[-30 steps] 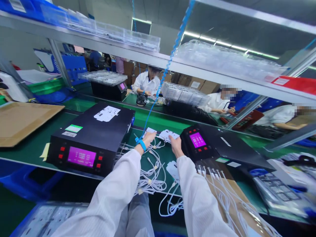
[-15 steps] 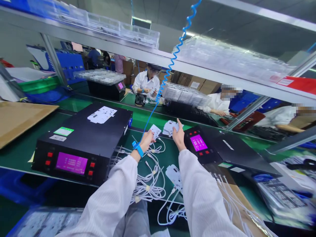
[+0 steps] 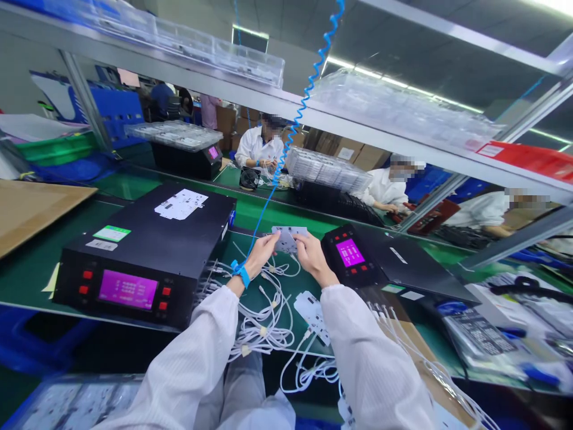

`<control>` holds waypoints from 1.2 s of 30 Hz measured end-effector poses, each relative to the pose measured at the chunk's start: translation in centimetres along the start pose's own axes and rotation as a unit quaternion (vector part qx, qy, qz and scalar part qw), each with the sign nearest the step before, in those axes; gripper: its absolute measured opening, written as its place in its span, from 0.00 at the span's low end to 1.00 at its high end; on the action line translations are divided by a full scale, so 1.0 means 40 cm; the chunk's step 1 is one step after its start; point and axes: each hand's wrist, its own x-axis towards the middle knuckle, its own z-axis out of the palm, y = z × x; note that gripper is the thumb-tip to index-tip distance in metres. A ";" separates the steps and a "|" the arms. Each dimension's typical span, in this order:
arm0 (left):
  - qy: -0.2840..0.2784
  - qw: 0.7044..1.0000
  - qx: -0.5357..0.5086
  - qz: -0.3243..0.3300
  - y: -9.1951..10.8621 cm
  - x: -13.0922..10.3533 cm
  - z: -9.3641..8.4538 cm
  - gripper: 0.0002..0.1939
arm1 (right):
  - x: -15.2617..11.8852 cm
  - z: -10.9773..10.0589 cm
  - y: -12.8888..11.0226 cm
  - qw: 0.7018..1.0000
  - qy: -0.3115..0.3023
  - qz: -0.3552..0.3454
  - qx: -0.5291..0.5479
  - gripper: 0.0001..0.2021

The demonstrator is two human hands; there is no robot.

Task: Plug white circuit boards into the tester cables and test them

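Both hands hold a white circuit board (image 3: 289,239) raised over the bench. My left hand (image 3: 262,254), with a blue wristband, pinches its left side. My right hand (image 3: 312,254) grips its right side, thumb on the face. Beneath and in front of the hands lie bundled white cables (image 3: 264,328). Another white board (image 3: 311,313), with a cable at its lower edge, lies beside my right sleeve. A third board (image 3: 181,204) rests on the black tester (image 3: 147,239) at the left.
A second black tester (image 3: 351,254) stands right of my hands. A coiled blue cord (image 3: 307,95) hangs down toward my left wrist. Cardboard (image 3: 36,209) lies at the left. A shelf with clear trays (image 3: 215,54) crosses above. Co-workers sit beyond the bench.
My right hand has left the stacked boards and now grips the board held by my left hand. That board has turned and sits between both hands. The view has shifted slightly.
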 end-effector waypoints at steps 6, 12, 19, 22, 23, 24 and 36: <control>-0.021 1.000 0.002 0.003 -0.009 -0.004 0.014 0.31 | -0.024 0.018 -0.058 1.000 0.029 0.004 -0.004 0.20; -0.007 0.997 0.083 0.007 -0.025 -0.029 0.046 0.31 | -0.021 0.044 -0.043 0.985 0.150 0.082 -0.005 0.26; 0.024 0.972 0.221 0.070 -0.064 -0.064 0.129 0.06 | -0.021 0.045 -0.039 0.919 0.308 0.243 0.049 0.29; 0.006 0.960 0.262 0.096 -0.060 -0.070 0.155 0.04 | -0.028 0.040 -0.032 0.891 0.341 0.286 0.087 0.30; 0.001 0.955 0.278 0.102 -0.058 -0.072 0.161 0.05 | -0.031 0.039 -0.030 0.883 0.350 0.297 0.096 0.31; -0.002 0.950 0.294 0.105 -0.056 -0.074 0.165 0.07 | -0.034 0.037 -0.028 0.876 0.357 0.306 0.105 0.32; -0.038 0.901 0.418 0.108 -0.040 -0.091 0.160 0.22 | -0.043 0.032 0.021 0.816 0.433 0.348 0.163 0.32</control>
